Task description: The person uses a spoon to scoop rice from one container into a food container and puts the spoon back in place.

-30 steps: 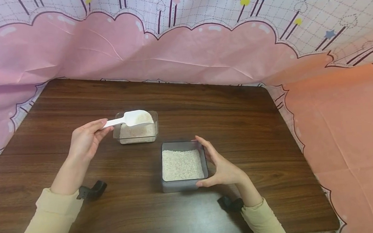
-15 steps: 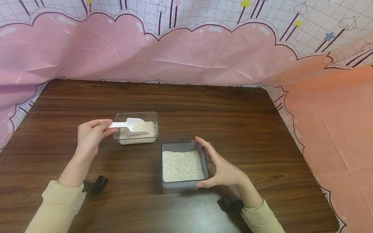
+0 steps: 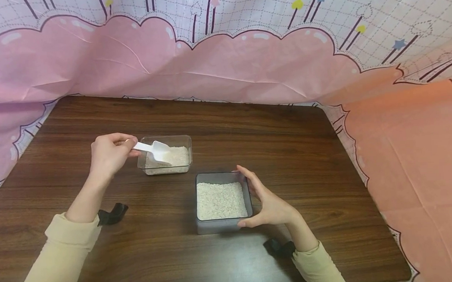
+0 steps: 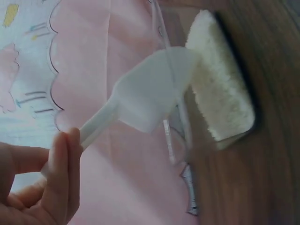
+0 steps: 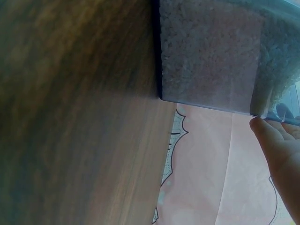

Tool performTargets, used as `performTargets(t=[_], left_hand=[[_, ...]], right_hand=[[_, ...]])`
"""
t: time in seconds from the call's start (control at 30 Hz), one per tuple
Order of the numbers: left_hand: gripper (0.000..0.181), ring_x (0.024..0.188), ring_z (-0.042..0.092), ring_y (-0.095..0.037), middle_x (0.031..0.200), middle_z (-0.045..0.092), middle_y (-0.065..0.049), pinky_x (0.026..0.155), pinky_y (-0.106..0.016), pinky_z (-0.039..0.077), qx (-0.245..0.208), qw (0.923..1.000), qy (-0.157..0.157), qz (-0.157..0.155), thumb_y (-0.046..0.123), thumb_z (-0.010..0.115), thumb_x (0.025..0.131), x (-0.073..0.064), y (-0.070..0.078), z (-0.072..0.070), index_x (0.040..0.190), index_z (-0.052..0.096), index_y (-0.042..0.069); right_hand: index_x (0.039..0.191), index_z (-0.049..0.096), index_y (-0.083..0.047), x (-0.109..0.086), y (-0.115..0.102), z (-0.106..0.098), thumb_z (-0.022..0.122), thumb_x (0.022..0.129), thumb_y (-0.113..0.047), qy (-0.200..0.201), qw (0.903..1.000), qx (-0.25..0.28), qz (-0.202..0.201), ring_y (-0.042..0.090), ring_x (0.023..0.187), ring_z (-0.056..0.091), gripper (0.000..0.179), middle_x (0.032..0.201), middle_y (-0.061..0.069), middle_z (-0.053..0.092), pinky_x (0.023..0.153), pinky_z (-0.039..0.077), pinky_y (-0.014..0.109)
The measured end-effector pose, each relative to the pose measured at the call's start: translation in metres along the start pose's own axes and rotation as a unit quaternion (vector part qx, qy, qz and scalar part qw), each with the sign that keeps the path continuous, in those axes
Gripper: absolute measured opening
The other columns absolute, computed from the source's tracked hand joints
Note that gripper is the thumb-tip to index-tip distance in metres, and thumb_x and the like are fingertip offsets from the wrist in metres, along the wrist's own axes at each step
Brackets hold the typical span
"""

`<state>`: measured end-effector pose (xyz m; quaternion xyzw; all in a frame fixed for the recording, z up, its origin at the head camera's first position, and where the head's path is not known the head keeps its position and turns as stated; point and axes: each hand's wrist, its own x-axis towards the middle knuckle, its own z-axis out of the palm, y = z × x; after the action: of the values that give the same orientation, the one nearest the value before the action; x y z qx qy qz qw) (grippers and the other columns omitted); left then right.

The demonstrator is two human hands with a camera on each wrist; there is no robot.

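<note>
My left hand (image 3: 108,156) pinches the handle of a white plastic scoop (image 3: 160,153). The scoop tilts down with its tip over a small clear container (image 3: 189,140), which holds a low layer of white rice (image 3: 178,156). In the left wrist view the scoop (image 4: 152,86) reaches past the container's wall toward the rice (image 4: 220,79). My right hand (image 3: 266,203) holds the right side of a square grey see-through box (image 3: 219,226), thumb at the front and fingers at the back. Rice (image 3: 221,200) fills much of this box, as the right wrist view also shows through its side.
Both containers stand on a dark wooden table (image 3: 288,146), the clear one farther back and to the left. A pink patterned cloth (image 3: 221,68) hangs behind the table. Black camera mounts (image 3: 114,214) sit at the wrists.
The scoop has moved down from above the clear container, and its tip now points downward at the rice. The left hand has turned with it. The right hand and grey box stay still.
</note>
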<state>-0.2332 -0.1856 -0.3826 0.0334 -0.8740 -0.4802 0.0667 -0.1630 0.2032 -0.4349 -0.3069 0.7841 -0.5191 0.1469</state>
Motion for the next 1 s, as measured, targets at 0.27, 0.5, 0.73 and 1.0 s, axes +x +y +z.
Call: performTargets(t=[0.27,0.5,0.73,1.0], left_hand=[[0.024,0.050,0.051,0.017,0.074,0.072,-0.018,0.037,-0.017,0.032,0.064,0.9913,0.042,0.107,0.011,0.060,0.095,-0.019,0.025,0.001,0.105,0.070,-0.009],[0.022,0.056,0.064,0.005,0.071,0.073,0.000,0.044,-0.008,0.044,-0.079,0.9891,0.060,0.109,0.010,0.066,0.093,-0.037,0.053,-0.005,0.105,0.071,-0.007],[0.011,0.060,0.071,-0.013,0.084,0.074,0.002,0.072,-0.021,0.060,-0.301,0.9469,0.003,0.113,0.000,0.069,0.089,-0.053,0.075,-0.014,0.098,0.075,0.000],[0.015,0.062,0.071,-0.013,0.082,0.075,0.002,0.061,-0.020,0.060,-0.204,0.9676,-0.050,0.140,0.004,0.071,0.089,-0.072,0.100,-0.012,0.101,0.073,-0.004]], right_hand=[[0.157,0.007,-0.027,-0.001,0.001,0.000,0.091,0.067,-0.011,-0.002,1.0000,-0.002,0.003,0.027,0.149,0.010,0.124,0.162,0.002,0.009,0.119,0.018,0.059],[0.157,0.006,-0.028,-0.001,0.001,0.000,0.091,0.067,-0.011,-0.002,1.0000,-0.001,0.004,0.026,0.149,0.011,0.124,0.162,0.001,0.009,0.119,0.018,0.060],[0.157,0.006,-0.025,-0.001,0.001,0.000,0.090,0.067,-0.010,0.000,1.0000,-0.001,0.000,0.027,0.149,0.009,0.124,0.162,0.003,0.008,0.118,0.018,0.061],[0.157,0.007,-0.027,-0.001,0.000,0.000,0.091,0.066,-0.009,0.002,1.0000,0.001,0.004,0.025,0.149,0.009,0.125,0.162,0.002,0.010,0.119,0.017,0.059]])
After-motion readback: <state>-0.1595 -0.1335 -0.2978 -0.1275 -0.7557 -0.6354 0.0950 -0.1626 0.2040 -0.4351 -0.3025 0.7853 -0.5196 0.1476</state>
